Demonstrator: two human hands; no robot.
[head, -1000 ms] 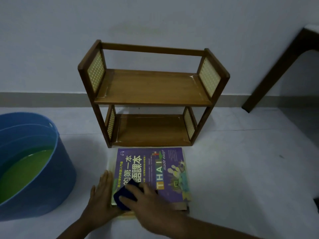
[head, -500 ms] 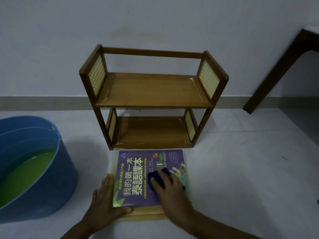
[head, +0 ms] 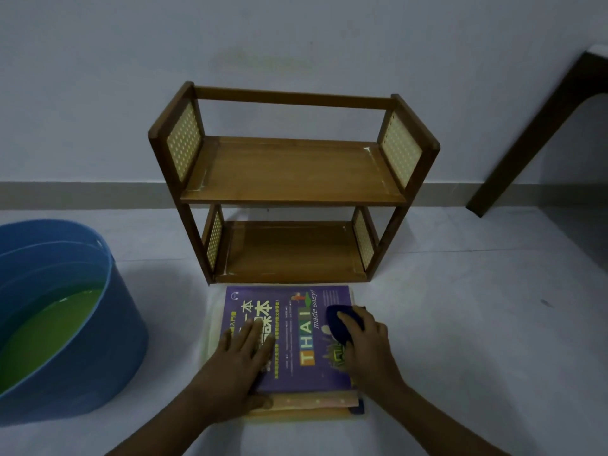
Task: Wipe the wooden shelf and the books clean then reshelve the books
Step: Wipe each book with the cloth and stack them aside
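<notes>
Wooden shelf [head: 292,185]: two tiers, dark brown frame, pale perforated side panels, top rail at the back. Stands upright on the floor [head: 460,324] against a pale wall [head: 296,34]. Both tiers bare.

Stack of books [head: 306,401]: lies flat on the floor just in front of the shelf's lower tier. Top item is a purple book [head: 289,343], cover up, printed with "THAI made easy" and large Chinese characters. Edges of yellow and orange volumes show beneath it at the near and left sides; their number cannot be told.

Cloth [head: 342,322]: dark blue, bunched, on the right part of the purple cover near its far corner.

Right hand [head: 365,343]: on top of the cloth, fingers curled over it, gripping it against the cover.

Left hand [head: 243,357]: flat on the left part of the purple cover, fingers straight and slightly spread, thumb at the near edge of the stack.

Blue tub [head: 108,340]: on the floor at the left, well apart from the books, holding green liquid [head: 46,330].

Dark wooden furniture leg [head: 526,136]: slanted, at the right by the wall.
</notes>
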